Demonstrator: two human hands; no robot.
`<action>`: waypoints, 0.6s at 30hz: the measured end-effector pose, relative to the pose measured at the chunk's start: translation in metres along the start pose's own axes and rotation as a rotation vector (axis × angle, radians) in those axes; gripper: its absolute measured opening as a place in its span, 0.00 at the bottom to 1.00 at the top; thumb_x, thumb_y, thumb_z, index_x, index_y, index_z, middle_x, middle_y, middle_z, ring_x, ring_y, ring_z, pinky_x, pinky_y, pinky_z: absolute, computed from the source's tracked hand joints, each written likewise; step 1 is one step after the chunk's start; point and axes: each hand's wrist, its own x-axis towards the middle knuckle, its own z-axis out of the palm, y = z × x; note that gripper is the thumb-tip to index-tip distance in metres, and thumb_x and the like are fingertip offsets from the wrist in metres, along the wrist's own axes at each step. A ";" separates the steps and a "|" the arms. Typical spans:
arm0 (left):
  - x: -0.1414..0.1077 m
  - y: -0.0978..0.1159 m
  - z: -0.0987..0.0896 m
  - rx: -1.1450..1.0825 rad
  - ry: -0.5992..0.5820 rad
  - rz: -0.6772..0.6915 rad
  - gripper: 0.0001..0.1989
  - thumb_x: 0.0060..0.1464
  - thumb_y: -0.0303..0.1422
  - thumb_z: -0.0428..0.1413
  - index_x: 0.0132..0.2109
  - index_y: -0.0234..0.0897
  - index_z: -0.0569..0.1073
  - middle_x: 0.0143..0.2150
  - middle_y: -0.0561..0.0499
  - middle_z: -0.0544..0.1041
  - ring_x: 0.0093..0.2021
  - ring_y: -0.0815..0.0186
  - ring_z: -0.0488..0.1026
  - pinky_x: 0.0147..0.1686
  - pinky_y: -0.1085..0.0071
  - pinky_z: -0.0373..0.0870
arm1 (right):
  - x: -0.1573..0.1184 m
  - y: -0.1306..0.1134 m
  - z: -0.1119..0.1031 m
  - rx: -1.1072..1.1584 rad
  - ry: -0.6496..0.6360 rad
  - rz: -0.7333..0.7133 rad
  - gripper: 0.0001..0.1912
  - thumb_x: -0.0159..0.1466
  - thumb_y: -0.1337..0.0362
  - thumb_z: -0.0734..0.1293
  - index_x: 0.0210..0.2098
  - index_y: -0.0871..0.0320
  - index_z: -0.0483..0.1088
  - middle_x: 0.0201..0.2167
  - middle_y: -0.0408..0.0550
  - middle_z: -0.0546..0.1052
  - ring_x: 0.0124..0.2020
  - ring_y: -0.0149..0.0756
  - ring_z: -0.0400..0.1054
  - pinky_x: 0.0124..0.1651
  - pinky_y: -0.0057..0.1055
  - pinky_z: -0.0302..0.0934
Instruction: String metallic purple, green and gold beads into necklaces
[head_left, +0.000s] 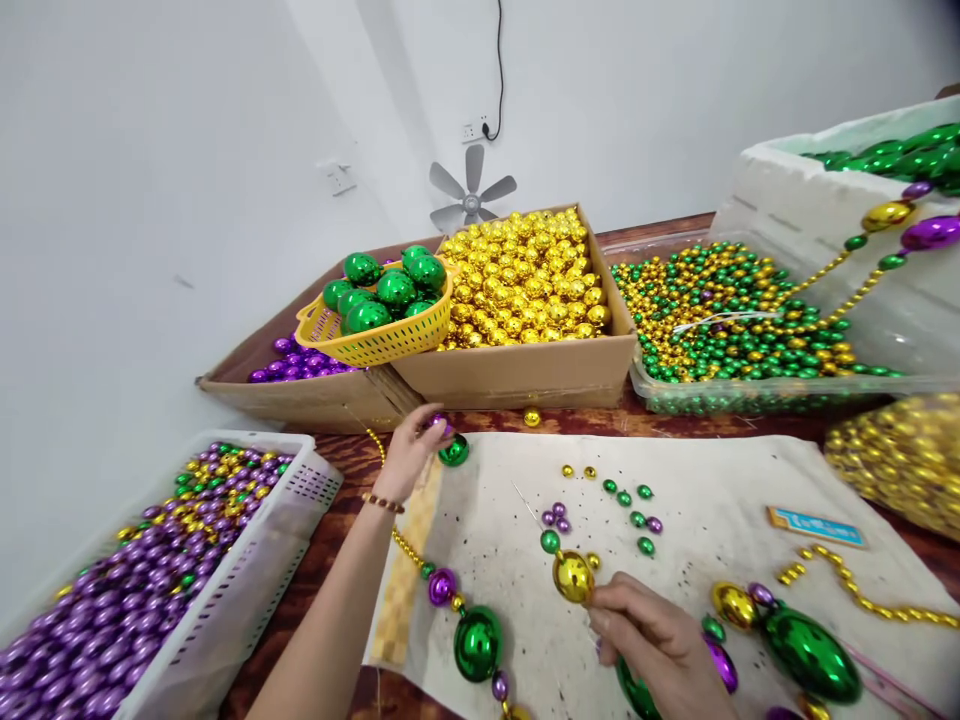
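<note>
My left hand (411,450) is reached out to the far left edge of the cloth, fingers closed round a shiny purple ball (441,424). A green ball (454,450) lies right beside those fingertips. Low in the middle, my right hand (656,640) pinches a bead strand just behind a gold ball (574,577). Ahead of that ball sits a small green bead (550,541), and a thin needle (527,505) sticks out past it. Part of a large green bead (636,690) shows under my right hand. Small purple beads (556,517) and green beads (637,519) lie loose nearby.
Cardboard boxes hold gold balls (517,280) and purple balls (300,362); a yellow basket (375,345) of green balls rests on top. At left stands a white crate (300,470) of beads. A clear bin (750,385) and foam box (787,200) fill the right.
</note>
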 end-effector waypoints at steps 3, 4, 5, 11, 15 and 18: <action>-0.049 0.000 0.024 -0.176 -0.217 -0.095 0.18 0.55 0.33 0.59 0.53 0.36 0.71 0.41 0.46 0.77 0.41 0.60 0.77 0.51 0.57 0.70 | -0.002 -0.003 0.004 -0.008 0.016 -0.055 0.11 0.65 0.58 0.64 0.33 0.56 0.74 0.26 0.42 0.66 0.24 0.32 0.68 0.30 0.27 0.61; -0.063 -0.001 0.032 -0.251 -0.239 -0.122 0.18 0.56 0.34 0.59 0.53 0.36 0.71 0.42 0.45 0.76 0.42 0.60 0.77 0.51 0.58 0.71 | -0.003 -0.003 0.005 -0.019 0.019 -0.077 0.11 0.66 0.58 0.63 0.33 0.56 0.74 0.26 0.42 0.66 0.24 0.32 0.68 0.30 0.27 0.61; -0.075 -0.002 0.040 -0.322 -0.244 -0.151 0.17 0.56 0.34 0.58 0.53 0.37 0.71 0.43 0.45 0.76 0.43 0.60 0.77 0.50 0.59 0.71 | -0.004 -0.004 0.006 -0.032 0.021 -0.094 0.11 0.66 0.59 0.63 0.33 0.56 0.73 0.26 0.42 0.66 0.23 0.32 0.68 0.29 0.27 0.61; -0.097 -0.011 0.066 -0.587 -0.183 -0.264 0.15 0.59 0.36 0.55 0.51 0.34 0.73 0.42 0.45 0.77 0.41 0.64 0.76 0.51 0.62 0.72 | -0.011 -0.006 0.006 -0.096 0.013 -0.120 0.10 0.66 0.60 0.63 0.33 0.57 0.73 0.25 0.42 0.66 0.23 0.31 0.67 0.28 0.26 0.61; -0.095 -0.012 0.068 -0.645 -0.158 -0.306 0.15 0.59 0.35 0.56 0.51 0.34 0.73 0.41 0.45 0.77 0.38 0.67 0.75 0.47 0.66 0.74 | -0.012 -0.009 0.008 -0.082 0.043 -0.128 0.09 0.66 0.60 0.64 0.33 0.56 0.73 0.25 0.42 0.66 0.23 0.30 0.66 0.26 0.25 0.62; -0.097 -0.011 0.069 -0.659 -0.169 -0.328 0.15 0.59 0.35 0.56 0.52 0.35 0.73 0.42 0.46 0.76 0.38 0.67 0.75 0.44 0.66 0.75 | -0.012 -0.011 0.010 -0.092 0.041 -0.121 0.09 0.66 0.60 0.64 0.33 0.56 0.73 0.25 0.42 0.66 0.23 0.31 0.66 0.26 0.25 0.63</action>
